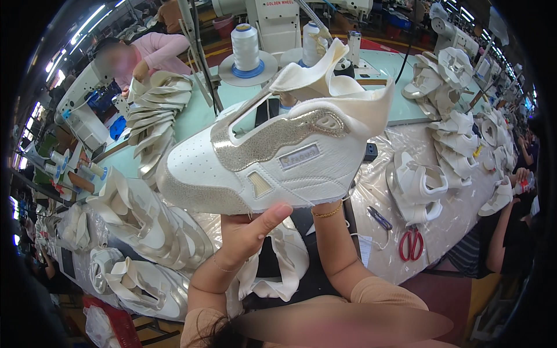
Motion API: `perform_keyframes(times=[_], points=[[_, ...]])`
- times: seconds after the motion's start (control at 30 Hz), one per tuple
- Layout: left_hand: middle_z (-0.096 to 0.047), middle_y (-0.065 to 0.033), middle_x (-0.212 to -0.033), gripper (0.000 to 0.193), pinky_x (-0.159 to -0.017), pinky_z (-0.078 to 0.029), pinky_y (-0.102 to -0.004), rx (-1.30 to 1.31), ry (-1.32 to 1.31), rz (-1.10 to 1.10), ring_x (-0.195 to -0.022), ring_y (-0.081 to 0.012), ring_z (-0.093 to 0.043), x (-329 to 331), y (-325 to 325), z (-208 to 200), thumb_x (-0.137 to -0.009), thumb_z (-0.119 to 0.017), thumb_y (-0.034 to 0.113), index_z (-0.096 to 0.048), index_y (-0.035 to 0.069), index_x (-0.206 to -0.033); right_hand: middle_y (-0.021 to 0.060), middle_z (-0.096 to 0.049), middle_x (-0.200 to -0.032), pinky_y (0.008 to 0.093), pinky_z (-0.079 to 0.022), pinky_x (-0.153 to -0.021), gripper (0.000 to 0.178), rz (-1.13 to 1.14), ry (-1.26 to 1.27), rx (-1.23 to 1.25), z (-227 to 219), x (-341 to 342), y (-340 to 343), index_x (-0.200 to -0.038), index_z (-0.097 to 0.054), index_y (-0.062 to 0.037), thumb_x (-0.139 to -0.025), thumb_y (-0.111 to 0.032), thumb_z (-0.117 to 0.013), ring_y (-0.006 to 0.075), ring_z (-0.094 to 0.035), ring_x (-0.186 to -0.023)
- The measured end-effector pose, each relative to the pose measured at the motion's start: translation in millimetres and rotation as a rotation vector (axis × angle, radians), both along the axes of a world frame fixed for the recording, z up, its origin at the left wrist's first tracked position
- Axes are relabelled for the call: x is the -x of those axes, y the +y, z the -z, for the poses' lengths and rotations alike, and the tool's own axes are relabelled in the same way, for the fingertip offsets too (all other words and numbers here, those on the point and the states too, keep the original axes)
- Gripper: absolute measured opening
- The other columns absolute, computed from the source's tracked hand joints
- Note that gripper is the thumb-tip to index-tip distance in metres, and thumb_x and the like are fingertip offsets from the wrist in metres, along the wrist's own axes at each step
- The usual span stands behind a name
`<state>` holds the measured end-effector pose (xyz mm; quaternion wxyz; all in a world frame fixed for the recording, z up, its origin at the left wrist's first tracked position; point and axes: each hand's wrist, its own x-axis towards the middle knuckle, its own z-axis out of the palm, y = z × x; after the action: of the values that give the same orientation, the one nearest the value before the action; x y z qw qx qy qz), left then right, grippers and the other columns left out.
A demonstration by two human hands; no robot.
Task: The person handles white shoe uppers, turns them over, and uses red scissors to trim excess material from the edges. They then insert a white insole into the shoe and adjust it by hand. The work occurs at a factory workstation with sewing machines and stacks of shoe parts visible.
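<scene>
A white shoe upper (301,174) with glittery pale-gold panels and a small label on its side is held up before me, toe to the left. My left hand (255,232) grips its lower edge, thumb on the outside and fingers behind. My right forearm (339,249), with a gold bracelet (328,211) at the wrist, goes up behind the heel half. The upper covers that hand's fingers, so their hold cannot be made out. Below lies another cream-white upper (293,261), partly hidden by my left arm.
Stacks of uppers lie at left (154,232) and right (455,145). Red-handled scissors (411,243) and small dark snips (380,218) rest on the plastic-covered table (371,185). Thread cones (245,49) and sewing machines (87,107) stand beyond; a person in pink (156,52) works at far left.
</scene>
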<state>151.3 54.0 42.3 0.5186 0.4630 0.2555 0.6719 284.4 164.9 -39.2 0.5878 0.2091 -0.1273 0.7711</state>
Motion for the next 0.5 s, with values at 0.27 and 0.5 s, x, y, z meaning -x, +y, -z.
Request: perform_keyframes(times=[0.27, 0.5], points=[[-0.064, -0.012, -0.114, 0.045, -0.088, -0.052, -0.0305, 0.093, -0.017, 0.061, -0.101, -0.0187, -0.063, -0.5, 0.2, 0.5, -0.081, -0.073, -0.003, -0.054, -0.004, -0.122, 0.0159, -0.048, -0.139, 0.0481, -0.044, -0.103, 0.058, -0.025, 0.053, -0.118, 7.0, -1.0, 6.7, -0.14, -0.041, -0.0071, -0.098, -0.048, -0.039, 0.0318, -0.052, -0.122], [-0.064, -0.0126, -0.113, 0.043, -0.087, -0.052, -0.0316, 0.085, -0.007, 0.029, -0.099, -0.0199, -0.064, -4.0, 2.0, 0.5, -0.082, -0.071, -0.003, -0.054, -0.004, -0.121, 0.0207, -0.056, -0.128, 0.0462, -0.049, -0.097, 0.049, 0.039, 0.037, -0.057, -1.5, -1.7, 0.1, -0.131, -0.048, 0.0027, -0.097, -0.031, -0.046, 0.0327, -0.059, -0.113]])
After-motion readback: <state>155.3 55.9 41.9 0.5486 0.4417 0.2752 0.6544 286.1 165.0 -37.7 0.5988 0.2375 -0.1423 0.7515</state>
